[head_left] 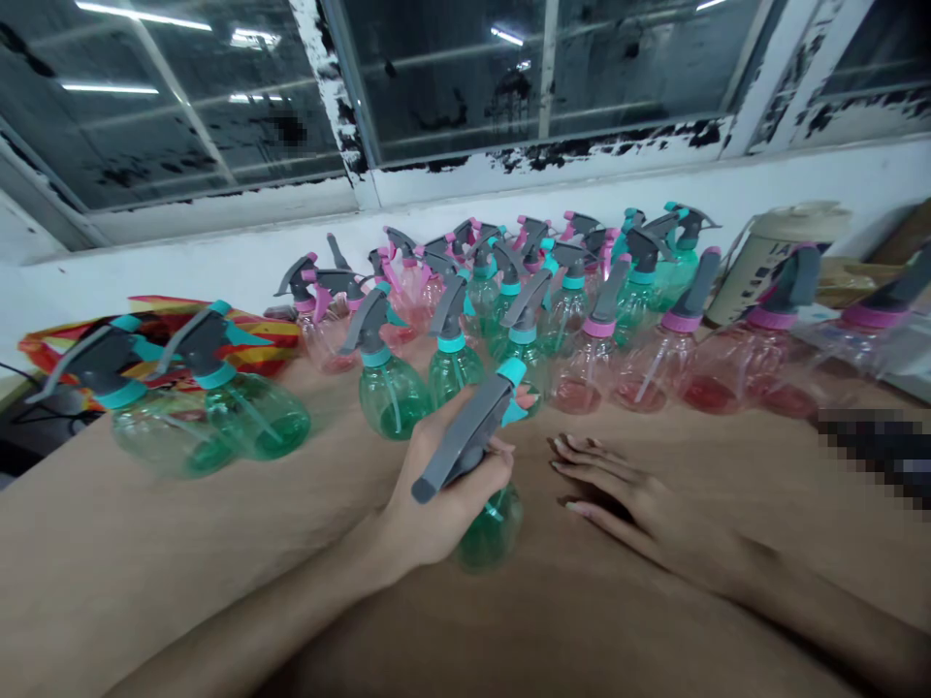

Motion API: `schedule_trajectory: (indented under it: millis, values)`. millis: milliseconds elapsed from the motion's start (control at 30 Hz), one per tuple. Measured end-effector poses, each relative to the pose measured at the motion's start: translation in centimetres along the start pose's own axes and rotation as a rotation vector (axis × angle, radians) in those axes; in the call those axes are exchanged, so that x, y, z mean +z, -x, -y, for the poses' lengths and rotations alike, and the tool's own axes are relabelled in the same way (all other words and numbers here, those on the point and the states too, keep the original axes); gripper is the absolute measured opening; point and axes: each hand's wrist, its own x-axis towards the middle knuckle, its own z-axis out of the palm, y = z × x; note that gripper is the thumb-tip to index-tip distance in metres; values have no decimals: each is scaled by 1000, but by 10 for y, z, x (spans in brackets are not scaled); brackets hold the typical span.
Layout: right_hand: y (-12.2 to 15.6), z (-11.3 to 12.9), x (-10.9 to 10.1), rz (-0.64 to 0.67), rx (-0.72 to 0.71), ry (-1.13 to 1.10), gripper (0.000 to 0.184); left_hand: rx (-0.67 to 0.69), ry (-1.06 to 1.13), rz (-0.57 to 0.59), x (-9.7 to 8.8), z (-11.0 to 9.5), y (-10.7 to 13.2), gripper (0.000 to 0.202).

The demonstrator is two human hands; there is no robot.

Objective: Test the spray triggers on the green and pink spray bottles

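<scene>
My left hand (pixel 436 494) is closed around the neck of a green spray bottle (pixel 495 528) with a grey trigger head and teal nozzle; the bottle stands on the brown table (pixel 145 543) near its middle. My right hand (pixel 618 494) lies flat on the table just right of that bottle, fingers apart, holding nothing. Behind both hands stand several green and pink spray bottles (pixel 509 310) with grey triggers, in rows up to the white wall.
Two more green spray bottles (pixel 218 412) stand at the left, in front of a red and yellow bag (pixel 262 349). A beige jug (pixel 771 257) stands at the back right. A pixelated dark patch (pixel 880 451) lies at the right edge. Windows run above the wall.
</scene>
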Motion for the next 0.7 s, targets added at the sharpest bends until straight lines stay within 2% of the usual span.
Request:
schedule_trajectory:
  millis: [200, 433, 533, 700]
  values:
    - [0, -1, 1, -13, -6, -13, 46, -11, 44, 10, -1, 0, -1, 7]
    - [0, -2, 1, -27, -20, -26, 45, 32, 50, 16, -3, -6, -4, 18]
    - [0, -2, 1, -30, -17, -35, 45, 53, 45, -1, -3, -5, -5, 15]
    - [0, -1, -1, -5, -8, -25, 45, 15, -41, -13, -1, -2, -4, 10]
